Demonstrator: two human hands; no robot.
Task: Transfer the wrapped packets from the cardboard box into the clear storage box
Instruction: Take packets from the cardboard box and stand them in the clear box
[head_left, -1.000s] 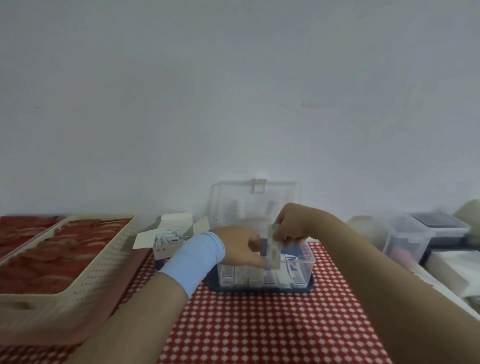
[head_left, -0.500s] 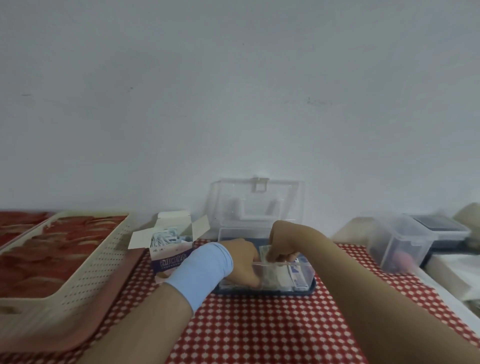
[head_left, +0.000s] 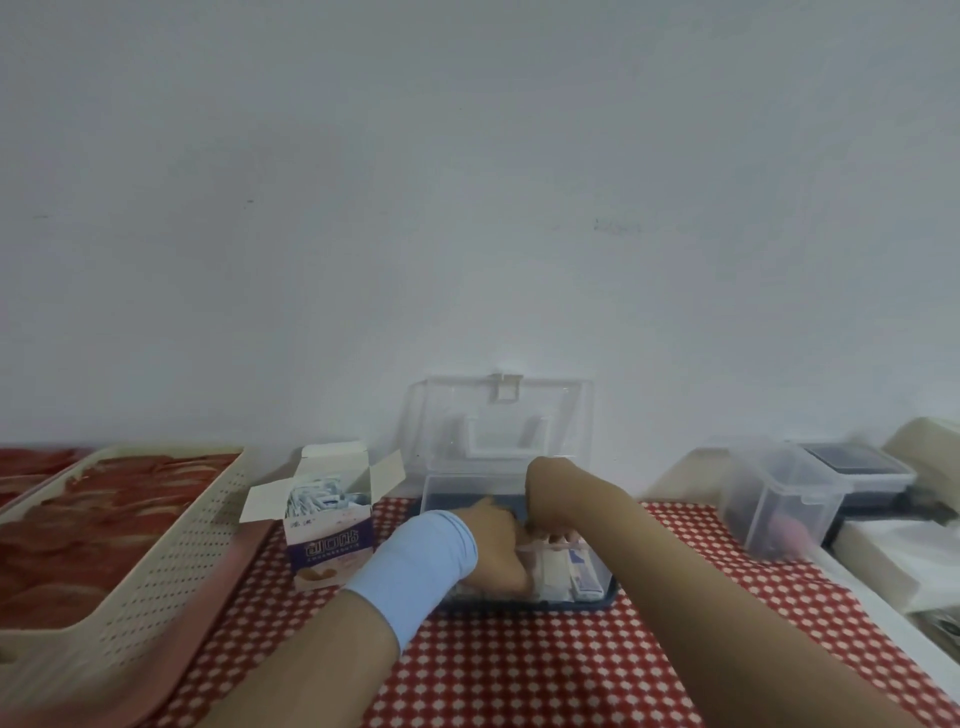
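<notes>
desk (head_left: 519, 670): red checked cloth.
left grip (head_left: 493, 545): at clear storage box (head_left: 457, 488) 7 o'clock corner; fingers hidden, state cannot tell.
right grip (head_left: 545, 499): curled down onto wrapped packets (head_left: 571, 569) at box's 3 o'clock end; pinching or not, cannot tell.
cardboard box (head_left: 332, 540): 9 o'clock of storage box, flaps open, packets inside.
lid (head_left: 504, 421): raised, 12 o'clock.

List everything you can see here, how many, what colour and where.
clear box: one, transparent, lid open, centre.
stored packets: several, white-blue, upright in clear box.
cardboard box: one, white-purple, open, left of clear box.
loose packets: several, white-blue, in cardboard box.
basket: one, cream, far left.
tray: one, pink, under basket.
clear tub: one, transparent, right.
dark-lidded tub: one, clear, far right.
tablecloth: one, red-white check, covering table.
wristband: one, light blue, left wrist.
left hand: one, at clear box front.
right hand: one, fingers inside clear box.
</notes>
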